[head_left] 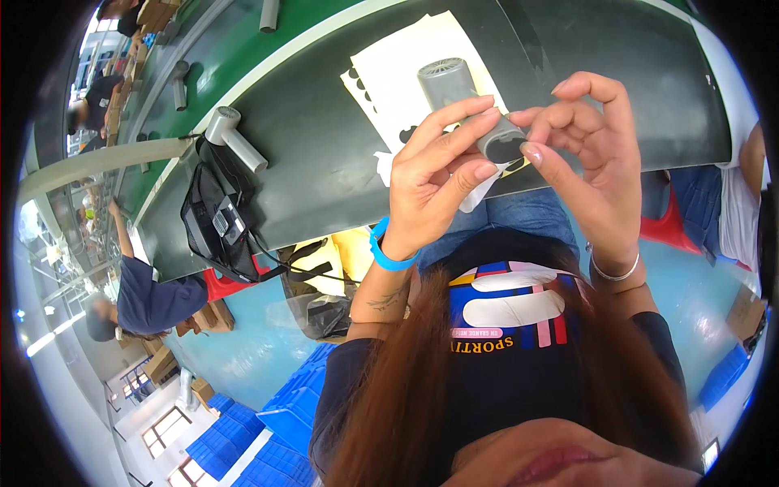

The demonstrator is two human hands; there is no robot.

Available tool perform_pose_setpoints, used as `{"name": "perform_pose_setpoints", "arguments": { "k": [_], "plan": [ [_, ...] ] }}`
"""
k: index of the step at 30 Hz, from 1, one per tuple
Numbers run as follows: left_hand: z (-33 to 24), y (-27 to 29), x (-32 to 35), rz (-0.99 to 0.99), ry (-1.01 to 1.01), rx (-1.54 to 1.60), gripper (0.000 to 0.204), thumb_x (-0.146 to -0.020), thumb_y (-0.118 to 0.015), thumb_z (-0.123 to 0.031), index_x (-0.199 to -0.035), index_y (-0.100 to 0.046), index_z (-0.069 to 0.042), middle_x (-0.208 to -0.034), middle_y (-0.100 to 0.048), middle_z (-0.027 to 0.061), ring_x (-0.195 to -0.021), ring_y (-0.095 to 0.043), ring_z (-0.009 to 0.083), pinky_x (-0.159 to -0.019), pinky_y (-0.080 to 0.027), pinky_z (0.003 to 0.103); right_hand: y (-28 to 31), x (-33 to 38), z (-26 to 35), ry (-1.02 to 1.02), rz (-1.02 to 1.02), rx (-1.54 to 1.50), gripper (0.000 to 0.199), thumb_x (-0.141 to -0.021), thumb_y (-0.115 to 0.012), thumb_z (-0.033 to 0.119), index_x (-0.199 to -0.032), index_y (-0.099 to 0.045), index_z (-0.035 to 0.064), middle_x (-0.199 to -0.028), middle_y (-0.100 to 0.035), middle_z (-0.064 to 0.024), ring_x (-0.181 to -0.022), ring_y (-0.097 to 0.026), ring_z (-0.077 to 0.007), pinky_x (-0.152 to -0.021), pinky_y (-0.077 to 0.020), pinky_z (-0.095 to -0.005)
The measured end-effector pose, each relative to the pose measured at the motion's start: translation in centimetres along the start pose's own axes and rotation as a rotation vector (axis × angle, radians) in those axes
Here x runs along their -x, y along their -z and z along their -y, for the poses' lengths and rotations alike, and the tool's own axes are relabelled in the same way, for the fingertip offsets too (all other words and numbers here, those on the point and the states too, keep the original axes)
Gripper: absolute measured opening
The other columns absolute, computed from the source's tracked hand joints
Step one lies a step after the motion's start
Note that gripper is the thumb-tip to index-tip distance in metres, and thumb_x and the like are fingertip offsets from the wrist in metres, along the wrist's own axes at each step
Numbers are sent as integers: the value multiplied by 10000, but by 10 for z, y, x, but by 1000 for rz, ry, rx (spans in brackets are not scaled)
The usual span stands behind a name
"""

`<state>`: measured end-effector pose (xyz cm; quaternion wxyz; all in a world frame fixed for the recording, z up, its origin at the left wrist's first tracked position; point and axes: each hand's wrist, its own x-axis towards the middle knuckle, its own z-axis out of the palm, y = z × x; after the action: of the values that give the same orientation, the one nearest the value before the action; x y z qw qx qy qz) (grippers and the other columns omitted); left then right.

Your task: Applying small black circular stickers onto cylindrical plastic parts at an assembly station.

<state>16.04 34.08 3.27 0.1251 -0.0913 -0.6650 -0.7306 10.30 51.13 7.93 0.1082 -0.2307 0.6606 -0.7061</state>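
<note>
A grey hair dryer (445,79) is held tilted over the bench, its vented round end away from me and its handle end toward me. My left hand (438,170), with a blue wristband, is closed around the handle. A black round pad (508,149) covers the handle's end face. Thumb and fingers of my right hand (592,146) close about that end, the thumb tip at the pad's edge. Beneath the hair dryer lie pale yellow sheets (406,53) with black round stickers along one edge. White backing paper (479,193) shows under my hands.
A dark bench (308,146) spans in front of me. Left on it are another grey hair dryer (235,140) and a black bag (215,215). Beyond runs a green conveyor (219,61) carrying more dryers. A co-worker (154,296) sits at left; blue crates (292,398) are stacked behind.
</note>
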Motion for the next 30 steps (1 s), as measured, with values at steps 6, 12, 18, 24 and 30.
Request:
{"name": "perform_pose_setpoints", "arguments": {
  "k": [6,12,18,24,30],
  "plan": [
    [4,1,0,1,-67,-38,383,-831,-644,9,-1209,-583,29,-1275,-508,148,-822,-587,117,-717,-516,228,-1,1,-1,10,2,12,456,-803,-595,-98,-1177,-370,33,-855,-594,-80,-1006,-609,-200,-842,-464,-266],
    [2,1,1,-3,-57,-50,382,-830,-643,14,-1208,-585,24,-1275,-509,147,-831,-586,114,-718,-516,226,-1,2,-2,18,4,22,456,-803,-597,-99,-1174,-368,35,-848,-592,-76,-1001,-611,-195,-843,-464,-265],
    [1,-1,1,-7,-48,-43,369,-834,-640,16,-1200,-592,25,-1270,-513,143,-839,-581,112,-713,-515,224,-2,4,-1,27,-9,43,456,-803,-601,-97,-1170,-365,36,-843,-591,-70,-996,-615,-192,-828,-466,-259],
    [1,-2,1,-14,-52,-50,344,-841,-634,12,-1183,-601,31,-1266,-516,142,-845,-576,115,-715,-513,229,-4,5,0,20,-29,64,459,-803,-605,-92,-1169,-361,40,-847,-592,-68,-992,-616,-189,-813,-470,-255],
    [-1,-4,0,-23,-47,-42,324,-852,-623,11,-1175,-602,38,-1267,-512,149,-863,-576,119,-726,-514,238,-5,6,0,37,-40,78,457,-803,-597,-93,-1168,-357,40,-846,-593,-69,-988,-618,-193,-799,-477,-258]
  ]
}}
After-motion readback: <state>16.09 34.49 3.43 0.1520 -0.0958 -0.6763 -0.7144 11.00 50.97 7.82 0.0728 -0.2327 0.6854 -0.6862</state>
